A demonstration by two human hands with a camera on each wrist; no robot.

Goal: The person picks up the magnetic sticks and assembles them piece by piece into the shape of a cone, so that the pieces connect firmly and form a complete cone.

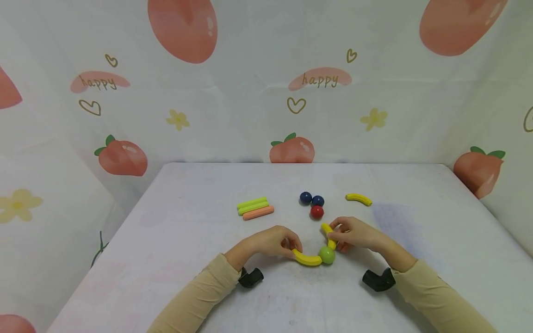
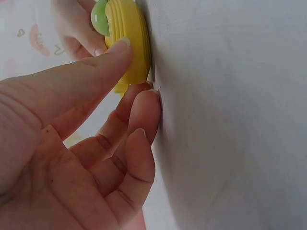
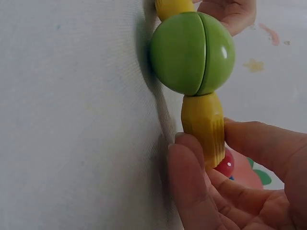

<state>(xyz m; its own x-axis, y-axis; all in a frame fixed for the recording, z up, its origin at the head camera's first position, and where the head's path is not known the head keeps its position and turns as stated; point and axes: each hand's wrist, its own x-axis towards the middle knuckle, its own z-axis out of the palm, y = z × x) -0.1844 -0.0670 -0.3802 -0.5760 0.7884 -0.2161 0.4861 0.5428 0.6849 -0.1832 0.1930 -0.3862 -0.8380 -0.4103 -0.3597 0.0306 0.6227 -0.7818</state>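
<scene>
My left hand [image 1: 275, 240] pinches the free end of a ridged yellow curved stick [image 1: 307, 259] between thumb and fingers. Its other end meets a glossy green ball [image 1: 327, 255] that has a seam round it. A second yellow curved stick [image 1: 326, 228] runs from the far side of the ball, and my right hand [image 1: 353, 232] grips it, thumb against one side and fingers against the other. In the right wrist view, the green ball [image 3: 192, 53] sits between the two sticks, their ends right at its surface.
Beyond the hands lie two dark blue balls [image 1: 306, 198] and a red ball [image 1: 317, 212]. To their left are two lime-green sticks [image 1: 252, 202] and an orange stick [image 1: 258, 212], side by side. Another yellow curved stick [image 1: 359, 199] lies at the back right of the white-covered table [image 1: 200, 194].
</scene>
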